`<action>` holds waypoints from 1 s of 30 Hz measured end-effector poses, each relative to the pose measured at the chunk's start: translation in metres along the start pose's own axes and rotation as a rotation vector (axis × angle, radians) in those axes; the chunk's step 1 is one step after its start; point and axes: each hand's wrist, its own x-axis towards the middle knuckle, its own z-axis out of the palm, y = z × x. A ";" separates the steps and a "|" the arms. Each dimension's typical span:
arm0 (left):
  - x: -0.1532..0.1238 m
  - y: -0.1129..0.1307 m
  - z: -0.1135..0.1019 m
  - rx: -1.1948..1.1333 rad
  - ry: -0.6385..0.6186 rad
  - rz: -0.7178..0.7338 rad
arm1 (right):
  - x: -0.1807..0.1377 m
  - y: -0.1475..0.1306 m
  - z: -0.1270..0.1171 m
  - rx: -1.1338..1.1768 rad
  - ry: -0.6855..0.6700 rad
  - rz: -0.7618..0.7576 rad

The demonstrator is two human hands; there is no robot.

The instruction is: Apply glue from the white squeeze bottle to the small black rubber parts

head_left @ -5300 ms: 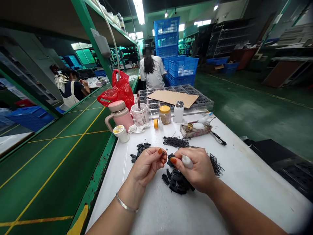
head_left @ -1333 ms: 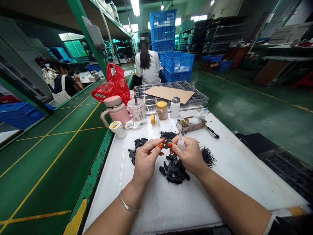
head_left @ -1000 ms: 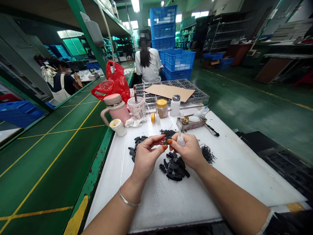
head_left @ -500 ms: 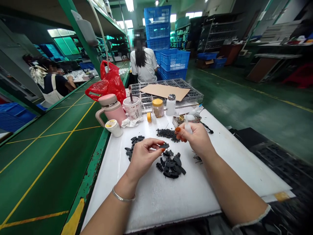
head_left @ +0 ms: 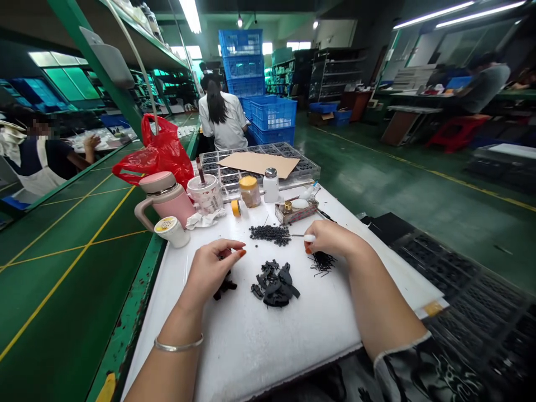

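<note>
My left hand (head_left: 211, 268) hovers over a small heap of black plastic parts (head_left: 224, 286) on the white table (head_left: 272, 340). Its thumb and forefinger are pinched together, and what they hold is hidden. My right hand (head_left: 333, 239) is closed on a small white needle-tip bottle (head_left: 310, 238) whose tip points left. This hand rests beside a bundle of thin black pins (head_left: 321, 261). A larger heap of black parts (head_left: 274, 279) lies between my hands, with a pile of tiny black bits (head_left: 270, 233) behind it.
At the table's back stand a pink mug (head_left: 165, 201), a cup (head_left: 205, 192), a yellow-lidded jar (head_left: 250, 191), a white bottle (head_left: 271, 185), a small tray (head_left: 291, 212) and compartment trays under cardboard (head_left: 259, 163). Black trays (head_left: 460, 268) lie right. A person (head_left: 221, 114) sits beyond, another (head_left: 42, 156) at left.
My hands have parted. The left one carried a small black part left to the side heap. The right one swung right and down to the pins with the bottle.
</note>
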 end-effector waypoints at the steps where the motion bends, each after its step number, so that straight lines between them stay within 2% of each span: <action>1: 0.002 -0.003 -0.007 0.011 0.041 -0.014 | 0.000 0.001 0.002 -0.044 -0.032 0.021; 6: 0.007 -0.015 -0.028 0.084 0.209 -0.057 | 0.005 0.003 0.015 -0.215 -0.074 0.086; 11: 0.010 -0.023 -0.021 0.208 0.254 -0.012 | 0.005 0.002 0.018 -0.225 -0.127 0.008; 15: 0.011 -0.027 -0.012 0.450 0.238 0.086 | 0.000 -0.002 0.008 -0.118 -0.187 -0.148; 18: 0.010 -0.027 -0.007 0.656 0.185 0.089 | -0.003 -0.005 0.003 -0.005 -0.130 -0.263; 21: 0.009 -0.026 -0.004 0.745 0.149 0.071 | -0.005 -0.009 0.002 0.158 -0.064 -0.289; 23: 0.008 -0.026 -0.004 0.752 0.146 0.072 | -0.005 -0.013 0.002 0.222 0.005 -0.275; 26: 0.009 -0.027 -0.005 0.693 0.166 0.078 | -0.005 -0.021 0.006 0.245 0.185 -0.318; 28: 0.010 -0.026 -0.006 0.566 0.198 0.071 | -0.004 -0.029 0.012 0.292 0.264 -0.359; 30: 0.010 -0.024 -0.005 0.318 0.210 0.034 | -0.003 -0.038 0.021 0.392 0.271 -0.381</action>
